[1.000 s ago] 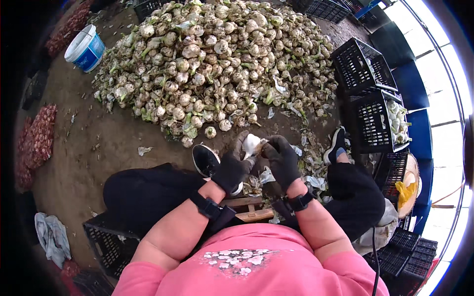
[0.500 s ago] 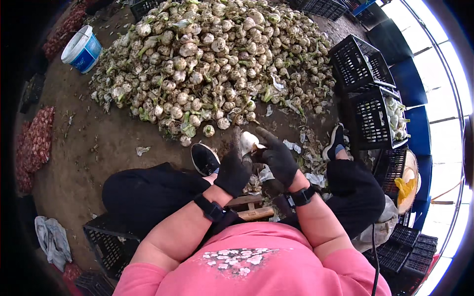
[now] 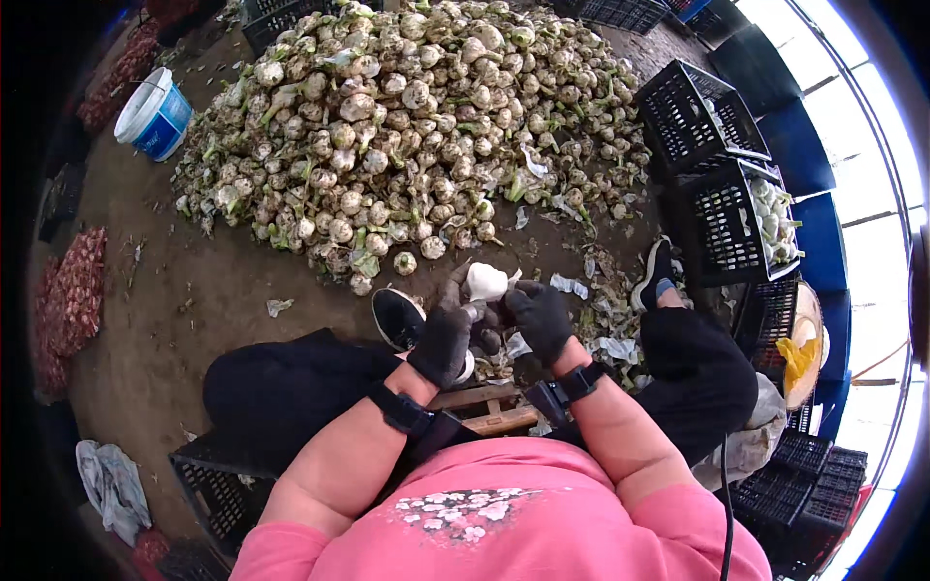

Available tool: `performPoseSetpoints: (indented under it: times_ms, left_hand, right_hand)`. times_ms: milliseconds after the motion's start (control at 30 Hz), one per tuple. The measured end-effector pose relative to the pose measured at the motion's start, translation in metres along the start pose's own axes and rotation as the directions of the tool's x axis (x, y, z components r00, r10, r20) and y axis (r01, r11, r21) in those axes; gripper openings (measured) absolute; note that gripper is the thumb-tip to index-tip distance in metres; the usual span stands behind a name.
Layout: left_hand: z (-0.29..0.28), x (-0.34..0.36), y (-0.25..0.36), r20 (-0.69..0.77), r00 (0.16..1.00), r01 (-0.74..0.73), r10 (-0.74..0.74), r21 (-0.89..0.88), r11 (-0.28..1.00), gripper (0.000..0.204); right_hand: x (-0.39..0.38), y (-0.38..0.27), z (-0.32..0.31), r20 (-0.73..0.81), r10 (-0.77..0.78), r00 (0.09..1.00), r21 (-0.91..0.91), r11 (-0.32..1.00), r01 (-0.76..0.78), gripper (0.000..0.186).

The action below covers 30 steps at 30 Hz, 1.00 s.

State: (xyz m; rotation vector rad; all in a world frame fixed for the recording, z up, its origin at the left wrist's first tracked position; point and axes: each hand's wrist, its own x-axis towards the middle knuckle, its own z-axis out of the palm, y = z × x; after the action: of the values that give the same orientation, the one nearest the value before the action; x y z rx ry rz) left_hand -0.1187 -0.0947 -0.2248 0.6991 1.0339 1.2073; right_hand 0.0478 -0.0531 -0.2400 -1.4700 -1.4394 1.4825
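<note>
The white bulb (image 3: pixel 486 282) sits just above both gloved hands, pinched by the left hand (image 3: pixel 444 341) fingers, right hand (image 3: pixel 539 318) fingers curled beside it.

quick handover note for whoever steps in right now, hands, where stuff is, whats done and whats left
Left hand, gloved, grips a white bulb from below. Right hand, gloved, closes on it from the side. Big heap of untrimmed bulbs on the dirt ahead. Peelings lie by the right foot. Black crate on the right holds a few cleaned bulbs. Done: a few crated. Left: nearly the whole heap.
</note>
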Motion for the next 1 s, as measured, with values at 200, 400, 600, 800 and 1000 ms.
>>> performPoseSetpoints:
  times_ms: [200, 400, 600, 800, 1000]
  left_hand:
    - [0.005, -0.009, 0.023, 0.377, 0.890, 0.420, -0.257, -0.460, 0.782, 0.040]
    - [0.004, 0.002, -0.002, 0.405, 0.913, 0.117, -0.045, -0.154, 0.981, 0.049]
    - [0.000, -0.002, -0.005, 0.354, 0.933, -0.055, -0.060, 0.307, 0.950, 0.061]
    - [0.003, 0.004, -0.016, 0.466, 0.880, -0.431, 0.093, 0.701, 0.569, 0.059]
    - [0.009, 0.010, -0.029, 0.376, 0.921, -0.159, -0.105, 0.605, 0.780, 0.069]
  right_hand:
    - [0.055, 0.023, -0.015, -0.119, 0.036, 0.992, -0.123, 0.991, -0.050, 0.013]
    - [0.091, -0.008, -0.060, -0.232, -0.331, 0.915, 0.136, 0.920, 0.367, 0.026]
    - [0.063, -0.019, -0.098, -0.042, 0.032, 0.999, -0.917, 0.397, -0.051, 0.039]
    - [-0.012, -0.030, -0.058, 0.475, -0.160, 0.865, 0.284, 0.958, 0.021, 0.060]
    - [0.027, -0.008, -0.148, 0.006, 0.238, 0.971, 0.529, 0.823, -0.205, 0.021]
